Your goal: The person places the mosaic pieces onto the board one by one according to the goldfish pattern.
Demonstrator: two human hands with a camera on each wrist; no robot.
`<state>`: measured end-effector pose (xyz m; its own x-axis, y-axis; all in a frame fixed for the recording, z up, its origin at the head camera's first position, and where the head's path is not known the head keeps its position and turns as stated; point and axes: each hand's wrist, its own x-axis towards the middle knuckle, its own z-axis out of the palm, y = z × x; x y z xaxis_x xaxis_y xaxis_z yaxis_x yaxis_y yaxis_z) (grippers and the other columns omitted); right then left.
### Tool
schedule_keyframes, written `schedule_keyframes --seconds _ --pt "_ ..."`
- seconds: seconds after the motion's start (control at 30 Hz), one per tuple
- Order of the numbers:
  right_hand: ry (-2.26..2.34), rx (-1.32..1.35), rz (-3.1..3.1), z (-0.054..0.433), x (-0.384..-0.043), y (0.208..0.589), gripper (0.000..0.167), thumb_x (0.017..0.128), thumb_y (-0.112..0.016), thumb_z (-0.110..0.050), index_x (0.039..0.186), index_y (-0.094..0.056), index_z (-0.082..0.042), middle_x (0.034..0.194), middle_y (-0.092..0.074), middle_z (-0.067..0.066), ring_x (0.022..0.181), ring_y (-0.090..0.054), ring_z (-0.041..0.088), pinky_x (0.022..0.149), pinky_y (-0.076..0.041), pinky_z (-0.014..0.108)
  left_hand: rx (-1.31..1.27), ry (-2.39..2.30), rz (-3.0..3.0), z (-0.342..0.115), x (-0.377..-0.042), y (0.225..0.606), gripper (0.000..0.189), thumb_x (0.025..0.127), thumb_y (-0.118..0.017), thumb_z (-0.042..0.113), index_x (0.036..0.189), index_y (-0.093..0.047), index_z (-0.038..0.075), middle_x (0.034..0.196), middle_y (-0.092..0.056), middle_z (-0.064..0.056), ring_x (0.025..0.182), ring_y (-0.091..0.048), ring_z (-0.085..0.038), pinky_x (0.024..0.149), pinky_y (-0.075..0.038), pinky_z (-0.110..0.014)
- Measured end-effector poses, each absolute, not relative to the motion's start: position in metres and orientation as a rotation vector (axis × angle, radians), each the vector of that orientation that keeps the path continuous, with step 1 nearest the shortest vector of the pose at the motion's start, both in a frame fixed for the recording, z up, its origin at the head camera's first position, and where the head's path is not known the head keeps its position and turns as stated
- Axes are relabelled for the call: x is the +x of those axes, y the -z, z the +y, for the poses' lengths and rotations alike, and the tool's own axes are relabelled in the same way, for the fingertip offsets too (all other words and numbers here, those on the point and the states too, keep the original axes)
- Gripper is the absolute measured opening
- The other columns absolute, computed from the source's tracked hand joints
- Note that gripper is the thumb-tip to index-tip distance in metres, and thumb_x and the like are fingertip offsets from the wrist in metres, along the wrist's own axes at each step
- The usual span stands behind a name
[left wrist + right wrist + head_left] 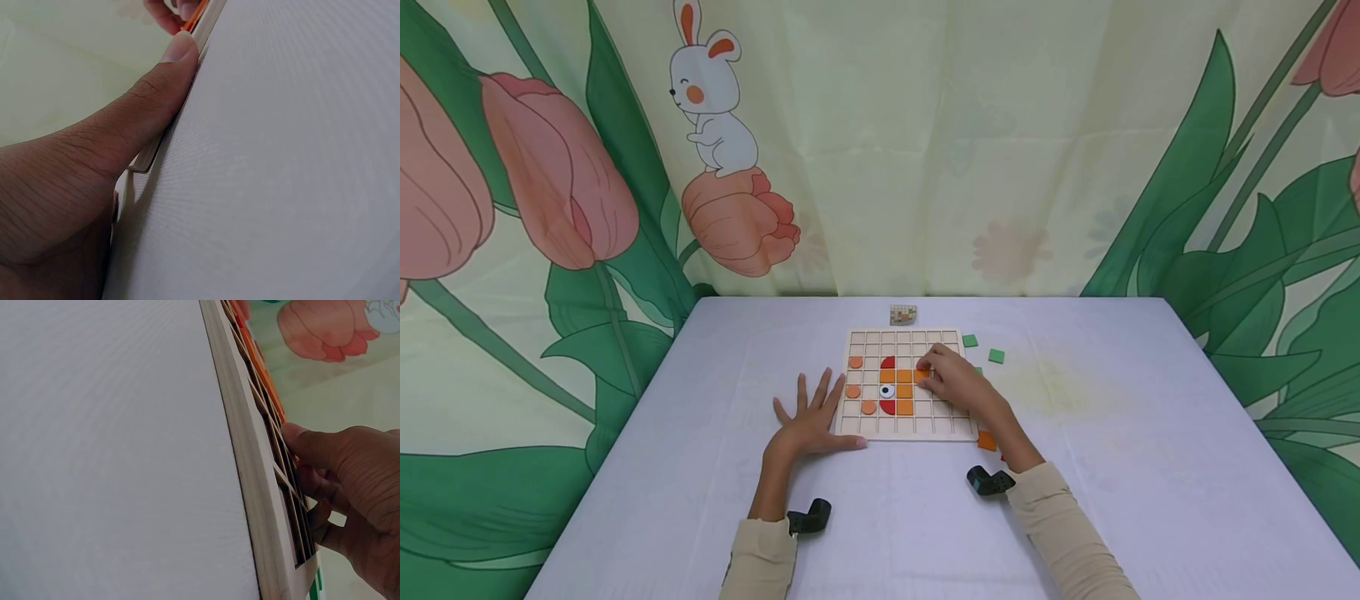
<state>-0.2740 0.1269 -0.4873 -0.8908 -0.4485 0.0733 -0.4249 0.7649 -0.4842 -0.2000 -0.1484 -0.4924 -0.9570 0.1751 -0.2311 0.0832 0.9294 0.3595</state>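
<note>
A wooden grid board (947, 425) lies on the table. Orange square tiles (905, 392), two red quarter-round pieces (888, 407), a round eye piece (887, 390) and peach round pieces (855, 362) sit in its cells. My left hand (808, 429) is spread wide at the board's left side, its thumb along the near left corner. Over the board's right half, my right hand (958, 382) pinches an orange square tile (921, 377) with thumb and fingers, beside the tiles in the middle. In the right wrist view the thumb (306, 440) meets the orange edge, low over the grid.
Green square tiles (996, 356) lie off the board's right side. Another orange tile (987, 441) rests by the near right corner, partly behind the right forearm. Behind the board is a small picture card (903, 314). A printed curtain (925, 167) hangs at the table's far edge.
</note>
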Motion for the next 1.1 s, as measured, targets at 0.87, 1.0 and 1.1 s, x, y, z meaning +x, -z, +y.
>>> schedule_keyframes --seconds 0.87,1.0,1.1 --pt "0.78 -0.703 2.926 0.13 -0.266 0.484 0.036 0.092 -0.069 -0.024 0.124 -0.064 -0.006 0.117 -0.057 0.006 0.08 -0.049 0.014 0.069 -0.046 0.023 0.193 -0.508 2.819 -0.148 -0.199 0.492 0.117 0.069 -0.071 0.072 0.158 -0.01 0.027 0.167 0.005 -0.005 0.148 0.019 -0.044 0.103 0.009 -0.08" --pt "0.789 -0.666 2.926 0.135 -0.263 0.482 0.035 0.093 -0.068 -0.024 0.124 -0.065 -0.009 0.114 -0.056 0.003 0.079 -0.049 0.014 0.068 -0.045 0.024 0.191 -0.511 2.819 -0.148 -0.199 0.491 0.117 0.07 -0.071 0.071 0.158 -0.01 0.027 0.167 0.005 -0.005 0.148 0.02 -0.044 0.103 0.009 -0.08" --pt "0.786 -0.657 2.941 0.141 -0.26 0.481 0.034 0.093 -0.068 -0.024 0.124 -0.065 -0.009 0.112 -0.057 0.002 0.08 -0.049 0.014 0.07 -0.046 0.024 0.188 -0.507 2.819 -0.148 -0.199 0.49 0.117 0.07 -0.071 0.071 0.158 -0.009 0.027 0.167 0.005 -0.005 0.148 0.02 -0.043 0.103 0.009 -0.08"
